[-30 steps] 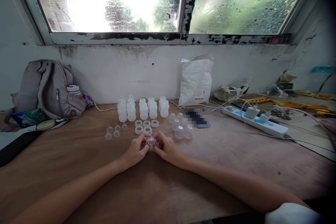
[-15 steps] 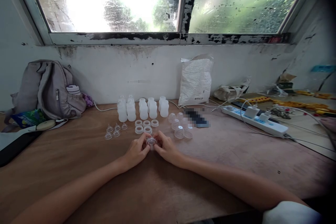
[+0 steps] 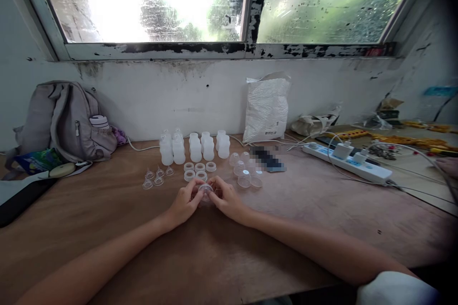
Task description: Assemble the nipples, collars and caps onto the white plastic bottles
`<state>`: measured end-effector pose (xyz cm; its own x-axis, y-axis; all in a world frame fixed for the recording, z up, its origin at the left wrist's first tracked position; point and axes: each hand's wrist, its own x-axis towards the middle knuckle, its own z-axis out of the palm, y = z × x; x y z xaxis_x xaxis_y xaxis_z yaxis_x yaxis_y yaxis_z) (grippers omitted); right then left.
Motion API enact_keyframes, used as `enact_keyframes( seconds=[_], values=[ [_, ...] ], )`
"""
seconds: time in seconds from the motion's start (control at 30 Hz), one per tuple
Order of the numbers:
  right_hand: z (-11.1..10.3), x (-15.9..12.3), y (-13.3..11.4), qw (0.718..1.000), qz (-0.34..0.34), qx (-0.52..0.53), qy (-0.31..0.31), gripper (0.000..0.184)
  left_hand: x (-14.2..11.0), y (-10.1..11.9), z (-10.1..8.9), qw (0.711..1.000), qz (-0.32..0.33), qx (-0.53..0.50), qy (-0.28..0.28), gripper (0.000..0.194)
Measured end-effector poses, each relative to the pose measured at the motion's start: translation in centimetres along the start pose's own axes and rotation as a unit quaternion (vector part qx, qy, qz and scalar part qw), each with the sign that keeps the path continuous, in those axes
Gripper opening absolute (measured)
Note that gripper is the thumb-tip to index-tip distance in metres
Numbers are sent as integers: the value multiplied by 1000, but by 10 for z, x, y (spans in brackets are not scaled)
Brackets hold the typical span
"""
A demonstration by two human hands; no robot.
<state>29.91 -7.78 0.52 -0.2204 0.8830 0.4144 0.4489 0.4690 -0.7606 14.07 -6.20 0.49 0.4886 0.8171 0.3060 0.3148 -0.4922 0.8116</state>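
My left hand [image 3: 183,206] and my right hand [image 3: 229,202] meet over the middle of the wooden table [image 3: 107,228]. Their fingertips pinch one small clear plastic piece [image 3: 205,192] between them, a ring with a clear teat as far as I can tell. Just beyond lie white screw rings [image 3: 199,167], clear teats [image 3: 154,177] to the left, and clear dome caps [image 3: 244,171] to the right. A row of small white bottles [image 3: 195,147] stands further back.
A grey backpack [image 3: 66,121] leans on the wall at the left, a white plastic bag [image 3: 267,107] at the right of the bottles. A white power strip [image 3: 347,164] with cables lies to the right, beside a dark blurred object [image 3: 267,159].
Both hands have stayed together on the clear piece, shifting slightly away from me and turning it a little.
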Motion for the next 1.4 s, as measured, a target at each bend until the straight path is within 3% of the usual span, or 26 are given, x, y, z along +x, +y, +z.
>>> enact_keyframes(
  seconds=[0.43, 0.87, 1.4],
  values=[
    [3, -1, 10, 1000, -23, -7, 2, 4, 1, -3, 2, 999, -29, -41, -17, 15],
    [1, 0, 7, 1000, 5, 25, -5, 17, -1, 1, 1, 1000, -19, -12, -8, 20],
    [3, 0, 9, 1000, -21, -21, -5, 5, 0, -2, 3, 1000, -20, -15, -15, 17]
  ],
)
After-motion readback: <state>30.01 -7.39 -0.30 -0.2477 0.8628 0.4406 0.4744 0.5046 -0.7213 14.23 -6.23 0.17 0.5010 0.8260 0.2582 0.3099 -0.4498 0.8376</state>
